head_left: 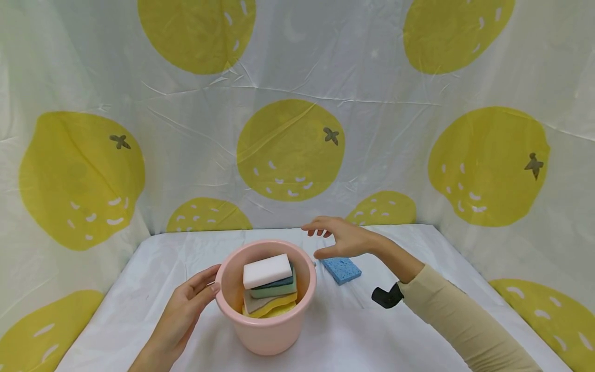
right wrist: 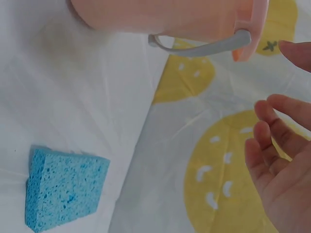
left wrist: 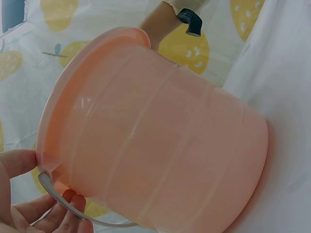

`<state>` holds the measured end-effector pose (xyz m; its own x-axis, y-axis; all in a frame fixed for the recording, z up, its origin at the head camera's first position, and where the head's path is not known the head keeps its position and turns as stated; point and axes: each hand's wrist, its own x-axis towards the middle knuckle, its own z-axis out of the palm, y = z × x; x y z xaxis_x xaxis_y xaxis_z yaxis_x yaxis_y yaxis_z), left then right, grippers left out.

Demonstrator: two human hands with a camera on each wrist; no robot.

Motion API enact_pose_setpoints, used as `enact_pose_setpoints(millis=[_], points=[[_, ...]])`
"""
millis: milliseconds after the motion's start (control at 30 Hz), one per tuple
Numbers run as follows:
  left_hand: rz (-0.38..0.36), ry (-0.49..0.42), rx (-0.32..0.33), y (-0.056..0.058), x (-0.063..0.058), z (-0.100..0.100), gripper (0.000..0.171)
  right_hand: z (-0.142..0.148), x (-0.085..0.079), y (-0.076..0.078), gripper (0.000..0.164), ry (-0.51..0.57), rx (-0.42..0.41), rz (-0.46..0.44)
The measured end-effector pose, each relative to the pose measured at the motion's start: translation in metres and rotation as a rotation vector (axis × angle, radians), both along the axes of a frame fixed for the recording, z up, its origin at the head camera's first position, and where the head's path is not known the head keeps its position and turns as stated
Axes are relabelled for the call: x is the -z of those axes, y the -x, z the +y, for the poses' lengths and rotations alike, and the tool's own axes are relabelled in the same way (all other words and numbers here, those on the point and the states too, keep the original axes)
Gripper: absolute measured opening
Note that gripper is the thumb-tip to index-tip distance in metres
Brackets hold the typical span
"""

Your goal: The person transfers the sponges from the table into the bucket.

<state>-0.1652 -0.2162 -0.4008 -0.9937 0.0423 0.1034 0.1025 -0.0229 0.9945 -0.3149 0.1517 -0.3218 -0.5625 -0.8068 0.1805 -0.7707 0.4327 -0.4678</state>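
Observation:
A pink bucket stands upright on the white cloth, holding a stack of sponges. On top lies a white sponge; under it are dark teal and pale green layers, then a beige one and yellow ones. My left hand grips the bucket's left rim, thumb on the edge and fingers beside the grey handle. My right hand hovers right of the bucket with fingers spread, holding nothing. Below it a blue sponge lies flat on the cloth, partly hidden by that hand in the head view.
The white cloth covers the table surface. Fabric walls with yellow lemon prints rise at the back and both sides. A black camera mount sticks out from the right sleeve.

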Motion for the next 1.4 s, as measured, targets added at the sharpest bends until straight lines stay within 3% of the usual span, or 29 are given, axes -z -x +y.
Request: enact_pose_setpoints(millis=[633,1000,1400], points=[[0.005,-0.004,0.005,0.001,0.001,0.0,0.052,0.043,0.029,0.018,0.068,0.019,0.168,-0.041],[0.006,0.0,0.001,0.001,0.001,0.0,0.052,0.054,0.048,0.022,0.066,0.04,0.262,-0.088],[0.005,0.001,-0.005,0.001,0.001,0.0,0.052,0.07,0.08,0.035,0.074,0.077,0.332,-0.174]])
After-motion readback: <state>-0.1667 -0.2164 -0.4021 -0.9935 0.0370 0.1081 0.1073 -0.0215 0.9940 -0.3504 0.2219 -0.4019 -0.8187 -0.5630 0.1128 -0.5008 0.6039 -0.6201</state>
